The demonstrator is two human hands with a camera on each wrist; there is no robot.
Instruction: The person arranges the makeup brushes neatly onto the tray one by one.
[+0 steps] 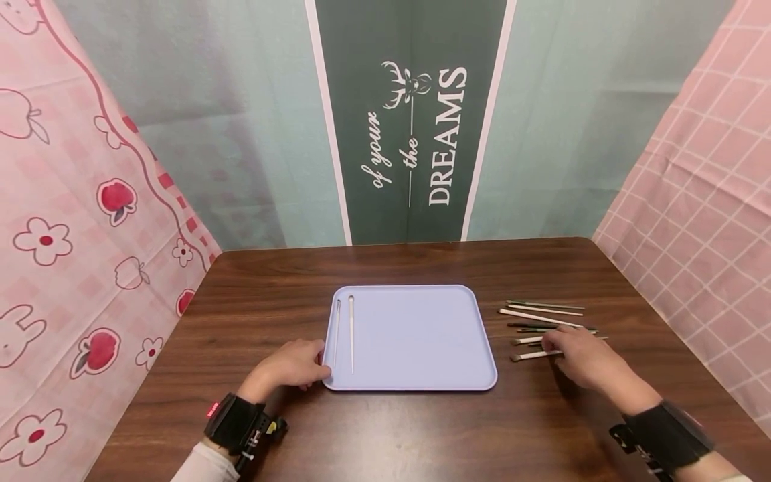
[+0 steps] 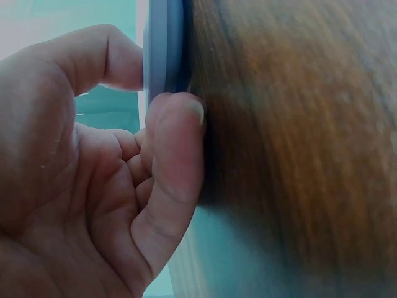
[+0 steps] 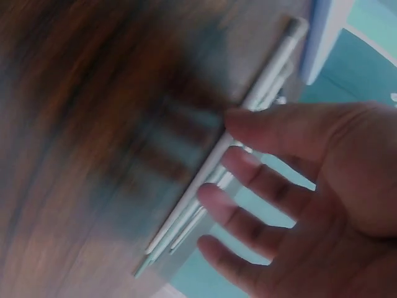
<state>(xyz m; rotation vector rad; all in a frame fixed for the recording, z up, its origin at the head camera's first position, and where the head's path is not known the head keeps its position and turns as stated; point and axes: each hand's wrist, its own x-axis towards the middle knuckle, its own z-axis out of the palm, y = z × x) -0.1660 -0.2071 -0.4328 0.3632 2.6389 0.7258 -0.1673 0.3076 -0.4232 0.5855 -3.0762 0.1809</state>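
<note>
The left hand (image 1: pixel 295 362) holds the near left corner of a lavender tray (image 1: pixel 415 381), its thumb over the rim. In the left wrist view the tray's edge (image 2: pixel 162 56) sits between thumb and curled fingers. Two slim white-handled brushes (image 1: pixel 352 335) lie side by side at the tray's left. Over at the right, the right hand (image 1: pixel 581 355) pinches the handle of a white makeup brush (image 1: pixel 530 357), nearest in a loose group. In the right wrist view the thumb touches this brush (image 3: pixel 273 68); the other fingers spread loosely, the index mostly hidden.
Several other brushes (image 1: pixel 545 306), some white and some dark or green, lie roughly parallel on the brown wooden table (image 1: pixel 397 428), right of the tray. A printed curtain (image 1: pixel 409 221) hangs behind the table; pink patterned cloths (image 1: pixel 711 167) flank it.
</note>
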